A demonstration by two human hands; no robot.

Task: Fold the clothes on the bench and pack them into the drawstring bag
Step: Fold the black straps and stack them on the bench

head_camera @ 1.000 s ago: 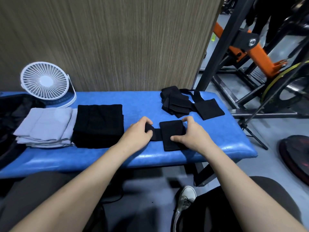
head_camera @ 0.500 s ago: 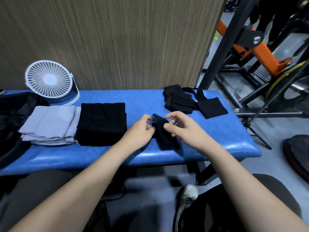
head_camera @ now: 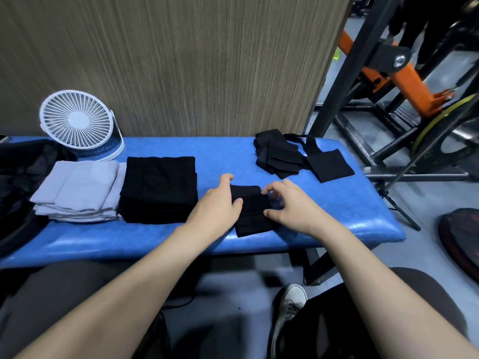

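Note:
A small black cloth lies folded on the blue bench near its front edge. My left hand grips the cloth's left side, thumb on top. My right hand pinches its right edge with curled fingers. A folded black garment and a folded grey garment lie side by side to the left. A heap of small black cloths and one flat black square sit at the bench's far right. A black bag lies at the left end.
A white desk fan stands at the back left against the wooden wall. Black and orange gym equipment fills the right. My knees and a white shoe are below the bench.
The cloth was lifted and folded between both hands, and now lies flat again, narrower and thicker. The view shifted slightly.

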